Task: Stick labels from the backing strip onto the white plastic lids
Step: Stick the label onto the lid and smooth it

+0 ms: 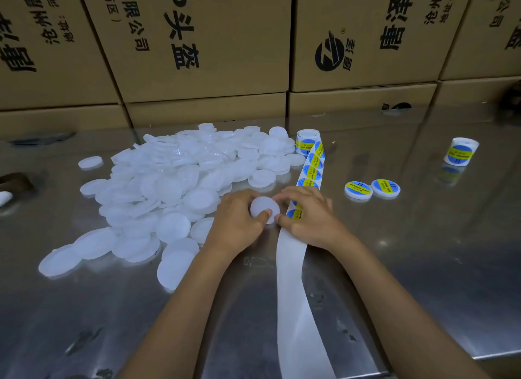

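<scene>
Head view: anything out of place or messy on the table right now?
Nothing looks damaged. The blank lids lie in a loose, overlapping heap, one stray lid apart at its left. The emptied backing strip trails off the table's near edge.

Glossy, seemingly steel table [394, 265]; matt plastic lids [169, 181]

label under right hand [294, 213]: mostly covered by the right hand [306, 215]; only a blue and yellow bit shows
backing strip [293, 294]: runs off the bottom edge
held lid [263, 208]: edges hidden by fingers
dark thing at left edge [14, 181]: cut off, cannot tell what it is
box print [180, 31]: cut off at the top
</scene>
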A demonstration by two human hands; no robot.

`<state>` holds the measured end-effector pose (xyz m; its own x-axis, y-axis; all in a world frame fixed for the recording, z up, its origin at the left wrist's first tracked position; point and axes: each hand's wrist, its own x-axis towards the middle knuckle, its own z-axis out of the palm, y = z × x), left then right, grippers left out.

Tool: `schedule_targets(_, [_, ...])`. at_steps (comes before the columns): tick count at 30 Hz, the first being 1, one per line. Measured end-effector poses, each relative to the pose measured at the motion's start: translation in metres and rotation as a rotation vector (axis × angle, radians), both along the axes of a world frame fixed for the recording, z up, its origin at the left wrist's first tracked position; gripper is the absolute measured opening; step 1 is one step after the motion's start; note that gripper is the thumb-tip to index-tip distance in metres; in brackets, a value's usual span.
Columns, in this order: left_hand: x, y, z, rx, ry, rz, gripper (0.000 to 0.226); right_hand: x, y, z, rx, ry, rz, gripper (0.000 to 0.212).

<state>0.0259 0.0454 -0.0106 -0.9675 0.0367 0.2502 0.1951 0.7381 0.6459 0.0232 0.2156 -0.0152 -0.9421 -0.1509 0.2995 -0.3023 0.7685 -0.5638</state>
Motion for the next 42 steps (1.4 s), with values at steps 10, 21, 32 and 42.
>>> schedule_targets(10, [0.006, 0.002, 0.013, 0.811, -0.165, -0.121, 0.039, 0.0, 0.018, 0.011, 0.023, -0.045, -0.172, 0.044])
schedule_targets(21, [0.002, 0.005, 0.009, 0.938, -0.191, -0.162, 0.047, 0.003, 0.018, 0.007, 0.053, -0.132, 0.079, 0.039])
schedule_targets(32, [0.002, 0.012, 0.009, 0.733, -0.189, -0.206, 0.052, 0.005, 0.014, 0.015, -0.082, -0.157, 0.126, 0.021])
schedule_targets(42, [0.0, 0.011, 0.005, 0.754, -0.22, -0.186, 0.052, 0.004, 0.015, 0.013, -0.102, -0.169, 0.138, 0.019])
